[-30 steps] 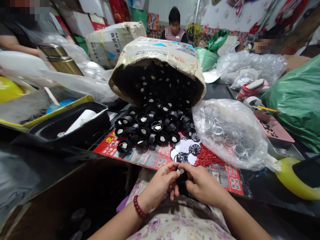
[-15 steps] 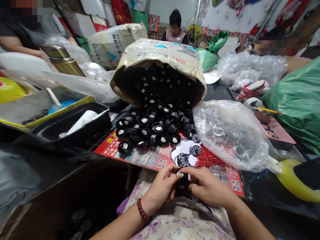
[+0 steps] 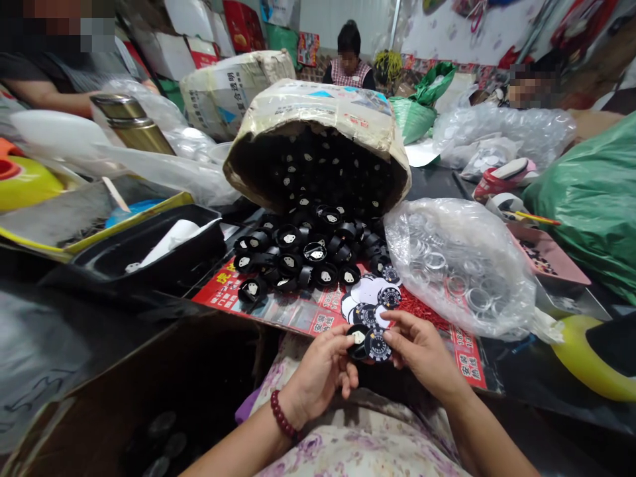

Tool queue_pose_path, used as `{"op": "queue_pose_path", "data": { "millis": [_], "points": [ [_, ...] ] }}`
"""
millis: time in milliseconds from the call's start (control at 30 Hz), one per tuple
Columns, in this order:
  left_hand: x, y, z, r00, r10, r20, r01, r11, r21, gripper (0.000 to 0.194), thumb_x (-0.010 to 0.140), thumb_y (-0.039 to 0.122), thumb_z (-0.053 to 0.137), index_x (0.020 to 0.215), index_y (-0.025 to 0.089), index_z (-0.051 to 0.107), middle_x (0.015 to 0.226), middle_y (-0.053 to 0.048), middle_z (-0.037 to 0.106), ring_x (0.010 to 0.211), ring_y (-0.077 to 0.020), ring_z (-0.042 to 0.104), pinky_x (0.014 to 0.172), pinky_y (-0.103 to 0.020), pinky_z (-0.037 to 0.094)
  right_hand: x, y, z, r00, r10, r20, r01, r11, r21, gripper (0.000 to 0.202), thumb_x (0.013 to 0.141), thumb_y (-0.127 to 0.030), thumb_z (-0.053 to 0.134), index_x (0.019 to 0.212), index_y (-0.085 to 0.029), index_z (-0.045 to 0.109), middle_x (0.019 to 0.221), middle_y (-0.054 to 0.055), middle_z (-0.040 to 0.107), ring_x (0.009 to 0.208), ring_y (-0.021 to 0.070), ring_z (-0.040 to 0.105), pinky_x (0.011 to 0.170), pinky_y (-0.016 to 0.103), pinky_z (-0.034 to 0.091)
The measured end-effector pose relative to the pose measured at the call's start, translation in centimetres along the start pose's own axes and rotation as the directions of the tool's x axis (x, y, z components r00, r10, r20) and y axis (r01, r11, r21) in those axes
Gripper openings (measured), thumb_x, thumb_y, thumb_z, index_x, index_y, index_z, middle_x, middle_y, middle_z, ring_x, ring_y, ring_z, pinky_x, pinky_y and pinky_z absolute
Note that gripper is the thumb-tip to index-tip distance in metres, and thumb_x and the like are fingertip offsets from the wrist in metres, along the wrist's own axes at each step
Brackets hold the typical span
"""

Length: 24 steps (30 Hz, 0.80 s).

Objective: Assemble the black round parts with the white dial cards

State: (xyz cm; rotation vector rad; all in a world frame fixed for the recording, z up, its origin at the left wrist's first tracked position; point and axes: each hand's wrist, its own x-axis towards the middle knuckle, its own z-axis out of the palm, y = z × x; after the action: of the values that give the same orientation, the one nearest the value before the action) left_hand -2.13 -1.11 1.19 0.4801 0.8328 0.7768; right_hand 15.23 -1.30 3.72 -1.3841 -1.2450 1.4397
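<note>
Above my lap, my left hand (image 3: 322, 361) pinches a round black plastic casing (image 3: 358, 340) with a white piece inside it. Between its thumb and fingers my right hand (image 3: 415, 348) grips a black dial disc (image 3: 378, 346) printed with white marks. The disc's left edge is right at the casing, overlapping or touching it. Just beyond my fingers lies a loose pile of printed and white discs (image 3: 368, 291) on a red printed sheet (image 3: 218, 291). Behind it, many black casings (image 3: 288, 262) spill from a large torn sack (image 3: 318, 99).
A clear bag of transparent rings (image 3: 462, 265) and small red pieces (image 3: 420, 308) lie to the right. A black tray (image 3: 199, 245) stands left, a pink tray (image 3: 556, 258) and green sack (image 3: 591, 199) right. An open carton (image 3: 89, 397) is below left. Other people sit across and at the sides.
My right hand has moved slightly away from the casing and now holds a dial disc beside it. My left hand's lower fingers have loosened, and the casing's open side shows more.
</note>
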Motion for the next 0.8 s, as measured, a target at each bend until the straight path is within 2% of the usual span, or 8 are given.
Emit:
{"op": "queue_pose_path", "data": {
  "millis": [100, 233, 400, 500, 633, 800],
  "points": [
    [0.0, 0.0, 0.0, 0.999, 0.004, -0.036, -0.005, 1.000, -0.022, 0.020, 0.077, 0.031, 0.058, 0.090, 0.018, 0.051, 0.058, 0.004, 0.057, 0.034, -0.0107, 0.056, 0.026, -0.015, 0.038, 0.0, 0.1, -0.1, 0.999, 0.021, 0.035, -0.019, 0.998, -0.054, 0.024, 0.077, -0.033, 0.060, 0.095, -0.016, 0.061, 0.056, -0.005, 0.053, 0.042, 0.0081, 0.047, 0.043, 0.020, 0.036],
    [0.2, -0.2, 0.1, 0.999, 0.020, -0.044, -0.016, 0.997, 0.078, 0.022, 0.075, 0.031, 0.061, 0.090, 0.020, 0.049, 0.066, 0.003, 0.062, 0.032, -0.0077, 0.053, 0.025, -0.014, 0.036, 0.0, 0.0, -0.1, 0.997, 0.047, 0.056, -0.041, 0.993, -0.108, 0.015, 0.076, -0.030, 0.058, 0.079, -0.015, 0.060, 0.053, -0.005, 0.052, 0.040, 0.0069, 0.045, 0.041, 0.019, 0.034],
    [0.5, -0.4, -0.3, 0.986, 0.138, -0.095, -0.109, 0.958, 0.265, 0.019, 0.075, 0.033, 0.059, 0.085, 0.020, 0.048, 0.057, 0.003, 0.063, 0.022, -0.0034, 0.038, 0.022, -0.012, 0.022, 0.0, -0.1, 0.2, 0.998, 0.059, 0.008, -0.058, 0.998, -0.033, 0.017, 0.076, -0.032, 0.059, 0.070, -0.018, 0.051, 0.050, -0.008, 0.046, 0.039, 0.0061, 0.042, 0.039, 0.017, 0.033],
    [0.7, -0.5, -0.4, 0.977, 0.174, -0.125, -0.124, 0.935, 0.331, 0.016, 0.076, 0.031, 0.056, 0.084, 0.020, 0.048, 0.051, 0.003, 0.063, 0.021, -0.0030, 0.032, 0.023, -0.012, 0.020, 0.0, -0.1, 0.7, 0.998, 0.046, -0.041, -0.047, 0.999, -0.027, 0.017, 0.075, -0.031, 0.059, 0.067, -0.018, 0.051, 0.049, -0.008, 0.046, 0.039, 0.0052, 0.041, 0.037, 0.016, 0.031],
    [0.7, -0.6, -0.2, 0.985, 0.126, -0.114, -0.086, 0.949, 0.302, 0.017, 0.076, 0.032, 0.056, 0.084, 0.019, 0.049, 0.054, 0.001, 0.064, 0.021, -0.0034, 0.032, 0.022, -0.013, 0.021, 0.0, 0.0, 1.1, 0.991, 0.089, -0.096, -0.091, 0.996, -0.021, 0.018, 0.075, -0.033, 0.058, 0.067, -0.018, 0.050, 0.044, -0.009, 0.045, 0.034, 0.0046, 0.037, 0.032, 0.015, 0.024],
    [0.6, -0.3, 0.2, 0.998, 0.052, -0.035, -0.046, 0.990, 0.135, 0.025, 0.079, 0.039, 0.057, 0.093, 0.021, 0.047, 0.066, 0.001, 0.064, 0.033, -0.0083, 0.052, 0.027, -0.015, 0.037, -0.1, -0.1, 0.9, 0.985, 0.108, -0.134, -0.105, 0.994, 0.029, 0.021, 0.074, -0.037, 0.060, 0.071, -0.019, 0.050, 0.043, -0.009, 0.049, 0.032, 0.0048, 0.040, 0.032, 0.014, 0.026]
  ]
}}
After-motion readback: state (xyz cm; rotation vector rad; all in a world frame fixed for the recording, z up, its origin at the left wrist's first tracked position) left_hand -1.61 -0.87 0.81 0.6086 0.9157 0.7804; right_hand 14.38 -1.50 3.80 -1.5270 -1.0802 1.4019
